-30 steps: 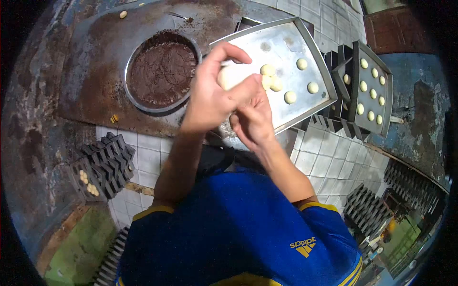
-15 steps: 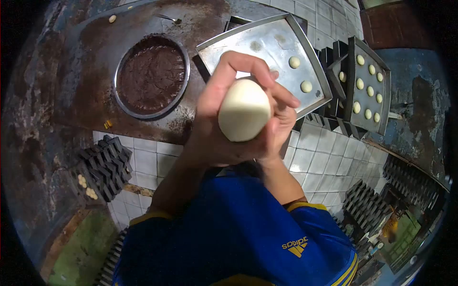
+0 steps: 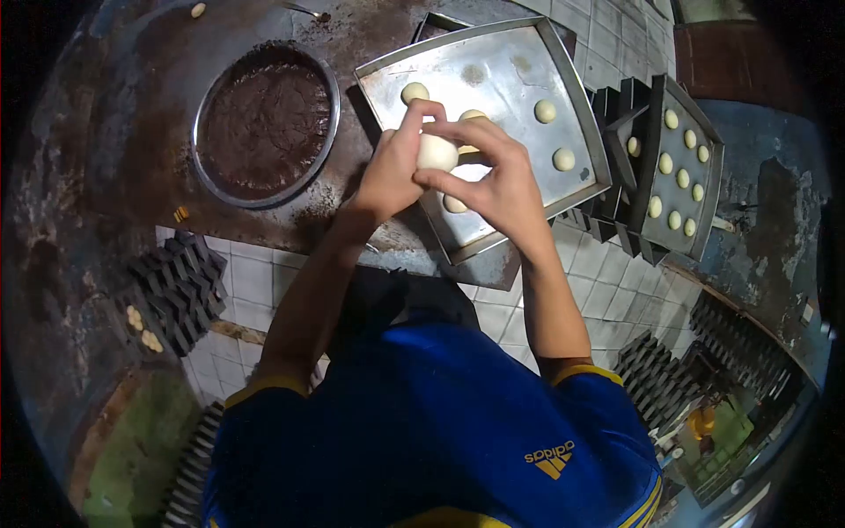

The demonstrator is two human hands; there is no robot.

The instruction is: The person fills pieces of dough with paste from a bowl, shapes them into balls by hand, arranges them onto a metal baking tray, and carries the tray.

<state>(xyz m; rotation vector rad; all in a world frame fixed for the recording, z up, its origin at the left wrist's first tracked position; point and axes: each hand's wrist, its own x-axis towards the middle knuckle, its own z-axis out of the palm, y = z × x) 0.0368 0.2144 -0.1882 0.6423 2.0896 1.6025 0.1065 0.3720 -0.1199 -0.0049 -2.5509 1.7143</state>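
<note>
Left of the fingers [image 3: 476, 135], a round metal pan [image 3: 334, 106] of dark brown paste [image 3: 264, 132] sits on the stained worktop [image 3: 145, 158]. The left hand [image 3: 390, 172] cups a smooth, pale dough ball [image 3: 437, 154]; the right hand [image 3: 509, 183] grips its other side. Beneath and beyond those fingers lies a silvery metal tray [image 3: 502, 97] with smaller pale balls [image 3: 545, 111]; farther right, a darker tray [image 3: 676, 150] carries more.

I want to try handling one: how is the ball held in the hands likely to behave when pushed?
The ball may dent under a firm push, as its pale, smooth surface looks like dough. Set down, it could roll, since its visible side is rounded. It is probably light, being small enough to fit between left hand and right hand.
</note>
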